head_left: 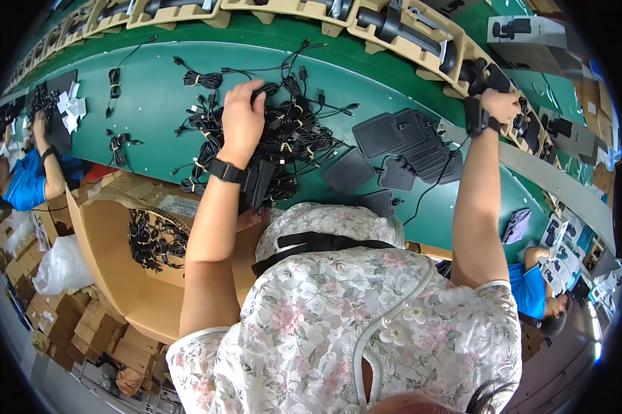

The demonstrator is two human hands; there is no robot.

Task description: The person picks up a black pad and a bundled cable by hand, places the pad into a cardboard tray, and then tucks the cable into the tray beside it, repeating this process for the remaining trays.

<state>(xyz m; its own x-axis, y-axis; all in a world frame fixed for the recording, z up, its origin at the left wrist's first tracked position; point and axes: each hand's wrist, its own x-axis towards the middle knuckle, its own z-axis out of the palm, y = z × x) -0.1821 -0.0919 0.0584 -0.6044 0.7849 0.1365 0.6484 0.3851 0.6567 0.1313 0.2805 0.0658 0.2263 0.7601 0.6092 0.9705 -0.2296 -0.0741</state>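
Observation:
Black cables tied in bundles (293, 131) lie in a heap on the green table, left of centre. My left hand (243, 119) is over the heap's far edge, its fingers and thumb closed around a black cable bundle (268, 89). Farther right, my right hand (500, 107) reaches into a beige tray (456, 81) beside black parts (478, 72). Its fingers are curled, and what they hold, if anything, is hidden. Between my arms lie several flat black square pads (421, 148), partly overlapping in a row. Both wrists wear black straps with dark boxes.
Beige trays (311, 15) with black devices line the table's far side. An open cardboard box (117, 255) holding more cable bundles stands at the near left. Separate bundles (115, 83) lie left of the heap. Co-workers in blue sit at far left (29, 181) and right (528, 290).

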